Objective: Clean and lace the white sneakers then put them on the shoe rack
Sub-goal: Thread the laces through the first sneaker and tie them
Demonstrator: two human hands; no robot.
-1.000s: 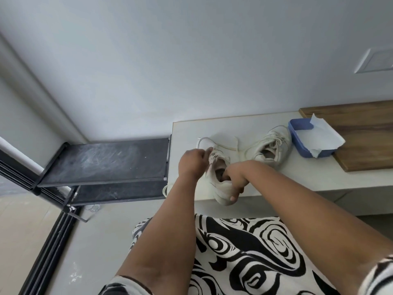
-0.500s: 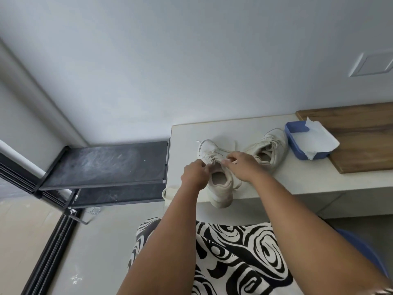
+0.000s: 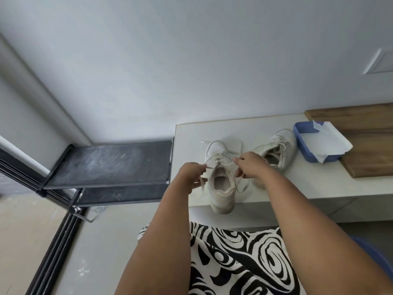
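Near sneaker (image 3: 220, 184): light, soft upper | left hand (image 3: 190, 174), right hand (image 3: 251, 166): each pinching 1 limp lace end | best held at heel collar

White sneakers (image 3: 221, 177), blue tray (image 3: 302, 145), b&w swirl fabric (image 3: 240, 262)

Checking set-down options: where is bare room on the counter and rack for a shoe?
Free: the black rack's top shelf; the counter strip along the wall. Crowded: near sneaker between both hands, second sneaker against the blue tray.
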